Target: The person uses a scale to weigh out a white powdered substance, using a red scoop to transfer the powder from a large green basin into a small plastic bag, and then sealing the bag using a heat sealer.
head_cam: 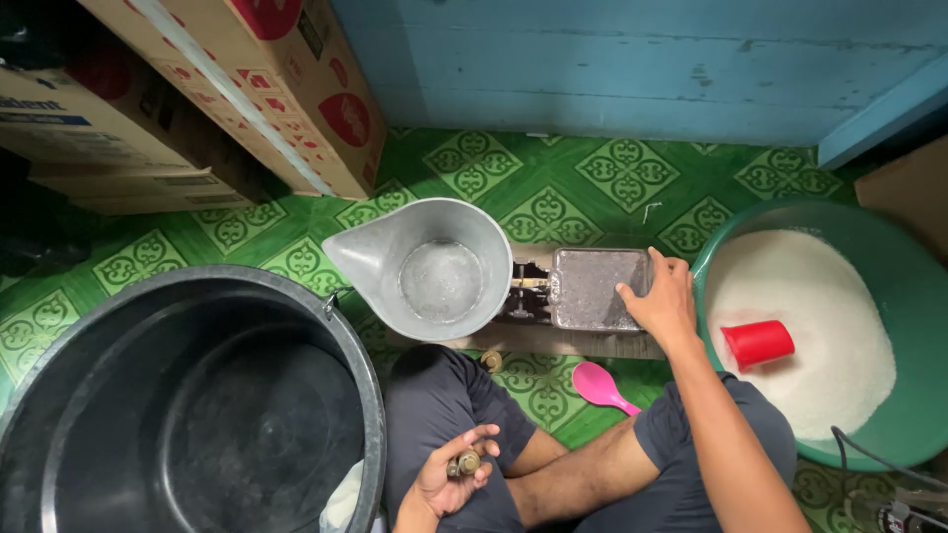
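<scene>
The right hand lies flat, fingers spread, on the right part of the square metal weighing plate of a balance scale, gripping nothing. The left hand rests palm up on the person's thigh, loosely cupped around a small brass weight, the fingers only half curled over it. A second brass weight sits on the floor just below the scale's wooden base. The scale's grey metal scoop pan (its spout pointing left) holds a thin film of white grains at its bottom.

The scale's middle mechanism is dark and hard to make out between pan and plate. The black tub is cut off at the left and bottom edges; the green basin of white grain, with a red cup lying in it, is cut off at the right.

A pink spoon lies on the green patterned floor between the knees. Open floor remains behind the scale, up to the blue wall; cardboard boxes crowd the upper left.
</scene>
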